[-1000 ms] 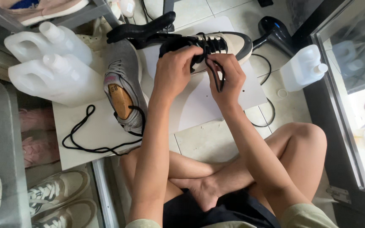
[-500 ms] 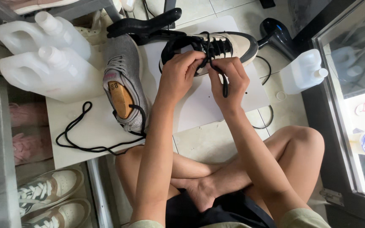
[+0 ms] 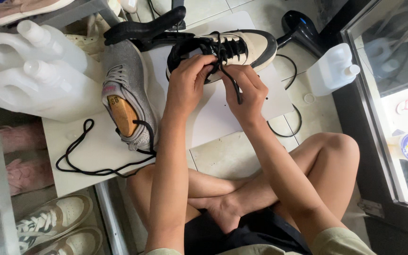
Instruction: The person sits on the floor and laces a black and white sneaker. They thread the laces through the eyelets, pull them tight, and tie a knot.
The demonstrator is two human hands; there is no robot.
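Here the cream-and-black sneaker (image 3: pixel 232 49) lies on its side on the white board (image 3: pixel 223 118), toe to the right, both hands at its lacing. The left hand (image 3: pixel 187 85) pinches a black lace (image 3: pixel 230 82) at the eyelets; the right hand (image 3: pixel 246 92) closes on the limp strand, its tail dangling. The shoe looks light and stiff-soled, best gripped at heel or midfoot; the lace is soft, best taken near its tip. Around it: one grey sneaker (image 3: pixel 128 94) (wooden shoe tree inside), one loose black lace (image 3: pixel 95 158), apparently three white jugs, one hair dryer (image 3: pixel 301 28)

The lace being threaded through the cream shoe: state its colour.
Black. The lace shows best in the head view, between both hands, against the white board.
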